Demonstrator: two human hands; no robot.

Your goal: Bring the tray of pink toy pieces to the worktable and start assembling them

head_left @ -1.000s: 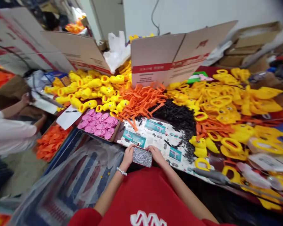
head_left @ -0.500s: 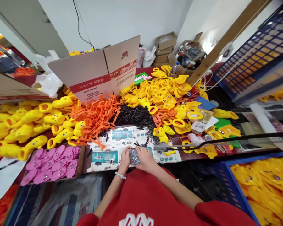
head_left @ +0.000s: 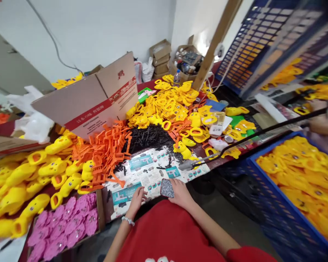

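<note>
My right hand [head_left: 180, 193] holds a glittery grey rectangular object [head_left: 167, 188] near the table's front edge. My left hand [head_left: 138, 199], a beaded bracelet on its wrist, is apart from it to the left, fingers spread and holding nothing. Beneath and beyond both hands lies a printed sheet [head_left: 142, 178]. A pile of small black parts [head_left: 149, 137] sits behind the sheet, with orange plastic parts [head_left: 104, 153] to its left. A grey-tipped tool with a black strip [head_left: 187, 165] rests at the sheet's right side.
Yellow duck-shaped pieces [head_left: 19, 178] heap up at left, more [head_left: 164, 105] at the back. Pink pieces [head_left: 68, 222] fill a tray at front left. A cardboard box [head_left: 90, 98] stands behind. A blue crate [head_left: 284, 185] is at right; another person's arm [head_left: 321, 120] shows beyond.
My left hand has let go of the glittery object and moved left. My right hand still holds it. The view has turned to the right, and another person's arm has appeared.
</note>
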